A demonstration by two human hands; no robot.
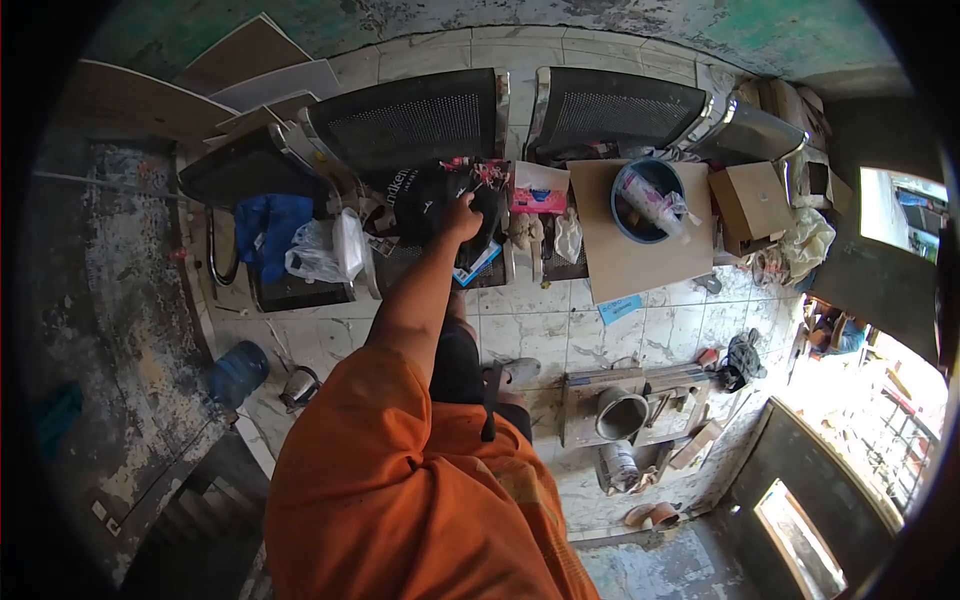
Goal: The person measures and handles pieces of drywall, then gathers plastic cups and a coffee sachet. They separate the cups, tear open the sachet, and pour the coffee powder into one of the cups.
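my left hand point(462, 218) was on the black bag point(415, 205), its fingers bent against the upper side; i could not tell whether they were clamped on the cloth or only resting there; the bag lay on the black bench point(405, 125), in front of a backrest, with a blue and white packet point(478, 264) near its lower edge; to the left sat a clear plastic bag point(315, 250); to the right stood a pink box point(540, 198), then a blue bucket point(640, 239) on flat cardboard point(625, 278).
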